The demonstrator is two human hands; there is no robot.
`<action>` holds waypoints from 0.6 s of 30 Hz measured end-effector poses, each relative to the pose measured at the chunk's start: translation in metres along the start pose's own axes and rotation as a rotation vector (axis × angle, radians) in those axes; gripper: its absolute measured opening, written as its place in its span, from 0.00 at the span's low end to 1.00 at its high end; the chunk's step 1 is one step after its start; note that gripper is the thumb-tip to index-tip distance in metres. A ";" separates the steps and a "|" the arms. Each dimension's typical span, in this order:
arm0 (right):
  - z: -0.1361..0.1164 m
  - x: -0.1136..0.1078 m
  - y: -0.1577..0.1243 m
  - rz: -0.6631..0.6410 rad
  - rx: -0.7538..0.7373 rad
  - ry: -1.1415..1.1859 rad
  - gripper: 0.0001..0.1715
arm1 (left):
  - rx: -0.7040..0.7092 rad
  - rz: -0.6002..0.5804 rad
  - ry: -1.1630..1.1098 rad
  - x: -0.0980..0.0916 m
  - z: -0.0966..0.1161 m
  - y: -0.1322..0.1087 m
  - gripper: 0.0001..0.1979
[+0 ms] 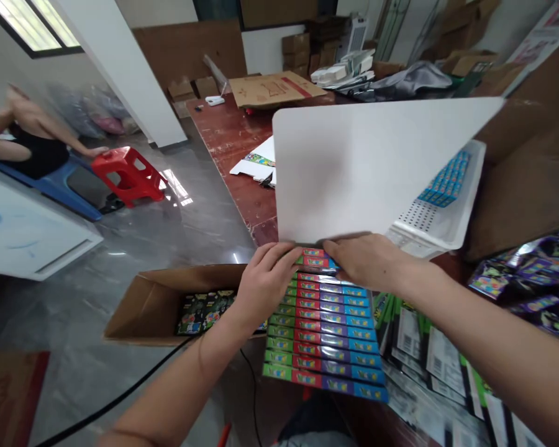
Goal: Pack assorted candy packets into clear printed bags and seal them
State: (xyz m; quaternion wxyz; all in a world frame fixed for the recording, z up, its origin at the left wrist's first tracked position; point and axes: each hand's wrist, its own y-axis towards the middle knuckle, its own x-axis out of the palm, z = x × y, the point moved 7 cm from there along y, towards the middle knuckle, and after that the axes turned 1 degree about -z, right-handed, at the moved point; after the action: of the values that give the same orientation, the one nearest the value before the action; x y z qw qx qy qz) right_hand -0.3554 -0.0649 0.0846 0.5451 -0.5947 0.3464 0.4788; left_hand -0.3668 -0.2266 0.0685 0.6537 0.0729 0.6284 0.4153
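Observation:
In front of me, several rows of small colourful boxes (pixel 323 338) in green, red, purple and blue are packed tightly together. My left hand (pixel 268 276) curls its fingers round the left end of the rearmost boxes (pixel 313 257). At their right end, my right hand (pixel 366 259) grips with its fingers bent downward, the fingertips partly hidden. Behind both hands rises a large white cardboard panel (pixel 340 167), its lower edge meeting the back of the rows.
An open brown carton (pixel 144 304) with dark printed packs stands at left. A white basket (pixel 470 198) holds blue boxes. Barcoded packets (pixel 440 360) and purple packets (pixel 535 292) lie right. Beyond the red table (pixel 223 139), a person sits near a red stool (pixel 128 174).

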 end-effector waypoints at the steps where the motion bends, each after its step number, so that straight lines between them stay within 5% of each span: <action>1: 0.000 0.004 -0.001 0.010 0.006 0.000 0.17 | -0.004 -0.009 -0.013 0.002 -0.002 -0.001 0.15; 11: 0.004 0.046 0.001 0.249 -0.071 0.170 0.35 | 0.040 -0.130 0.051 0.010 0.004 -0.003 0.16; 16: -0.010 0.050 -0.043 0.586 0.048 0.095 0.37 | -0.093 -0.303 0.152 0.023 0.005 -0.013 0.22; 18: -0.017 0.061 -0.054 0.599 0.116 0.131 0.40 | -0.160 -0.392 0.139 0.029 0.005 -0.022 0.27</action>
State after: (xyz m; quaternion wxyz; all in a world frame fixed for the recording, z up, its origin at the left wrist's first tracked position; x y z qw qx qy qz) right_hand -0.2837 -0.0655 0.0432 0.3894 -0.4636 0.5673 0.5582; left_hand -0.3569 -0.2201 0.0339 0.6808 -0.1313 0.6390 0.3330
